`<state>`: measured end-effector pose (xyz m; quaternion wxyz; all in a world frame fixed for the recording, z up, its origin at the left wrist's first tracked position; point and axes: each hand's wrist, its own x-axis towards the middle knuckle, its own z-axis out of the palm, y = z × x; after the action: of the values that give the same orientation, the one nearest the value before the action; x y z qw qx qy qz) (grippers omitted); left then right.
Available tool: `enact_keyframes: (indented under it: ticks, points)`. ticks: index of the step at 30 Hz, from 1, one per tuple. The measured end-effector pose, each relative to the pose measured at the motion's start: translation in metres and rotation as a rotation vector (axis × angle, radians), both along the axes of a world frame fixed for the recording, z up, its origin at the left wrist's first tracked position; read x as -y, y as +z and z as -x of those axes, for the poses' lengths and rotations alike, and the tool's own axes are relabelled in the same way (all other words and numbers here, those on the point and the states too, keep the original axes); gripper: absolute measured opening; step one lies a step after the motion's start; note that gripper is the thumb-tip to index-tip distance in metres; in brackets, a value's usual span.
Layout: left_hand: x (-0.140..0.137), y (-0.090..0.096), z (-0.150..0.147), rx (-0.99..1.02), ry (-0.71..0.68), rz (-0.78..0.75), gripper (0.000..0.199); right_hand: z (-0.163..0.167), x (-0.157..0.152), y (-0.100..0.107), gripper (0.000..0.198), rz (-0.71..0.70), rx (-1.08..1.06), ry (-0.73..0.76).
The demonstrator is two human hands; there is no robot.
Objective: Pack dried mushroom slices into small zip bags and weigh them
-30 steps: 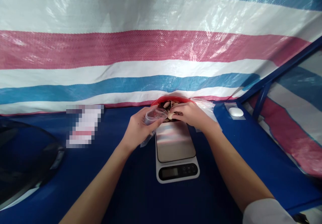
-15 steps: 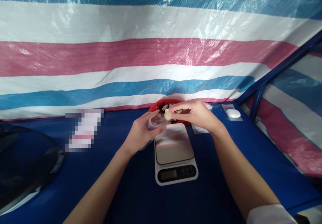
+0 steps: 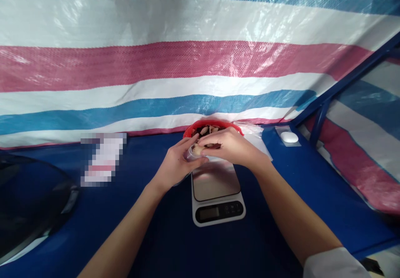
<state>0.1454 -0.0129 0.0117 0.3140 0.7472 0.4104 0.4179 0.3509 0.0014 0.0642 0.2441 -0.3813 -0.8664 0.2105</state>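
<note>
My left hand (image 3: 175, 164) is wrapped round a clear plastic bag (image 3: 191, 154), its mouth held open between thumb and fingers. In the bag's mouth sits a pale, cream-coloured piece (image 3: 197, 148), pinched by my right hand (image 3: 229, 145). Its exact kind is not clear. Just behind both hands is a red bowl (image 3: 189, 131) with pale and dark brown pieces in it, partly hidden by my fingers. Below the hands lies a white kitchen scale (image 3: 215, 184) with a steel plate and a dark display.
Clear plastic bags (image 3: 258, 140) lie right of the bowl. Farther right is a white oval object (image 3: 289, 137) on a small clear bag. A dark round object (image 3: 31, 203) stands at left, near a blurred-out paper (image 3: 104, 159). Striped sheeting (image 3: 156, 61) hangs behind the blue table (image 3: 150, 236).
My right hand has moved left and slightly down, bringing the pale piece from above the bag into its mouth. My left hand stays nearly in place. The view has shifted slightly.
</note>
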Motion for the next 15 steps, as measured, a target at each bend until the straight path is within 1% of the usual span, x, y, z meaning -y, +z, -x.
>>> enact_keyframes:
  ticks: [5,10,15]
  points:
    - [0.0013,0.0027,-0.0005,-0.007,0.007,0.025,0.072,0.0004,0.0005,0.0003,0.014,0.026,0.021,-0.01]
    - [0.0019,0.0037,-0.0007,0.002,0.015,0.056,0.075,0.0002,-0.0002,0.0005,0.016,0.004,0.027,0.0]
    - [0.0018,0.0038,-0.0005,0.016,0.014,0.075,0.075,-0.007,-0.0003,0.0057,0.015,0.007,-0.063,0.061]
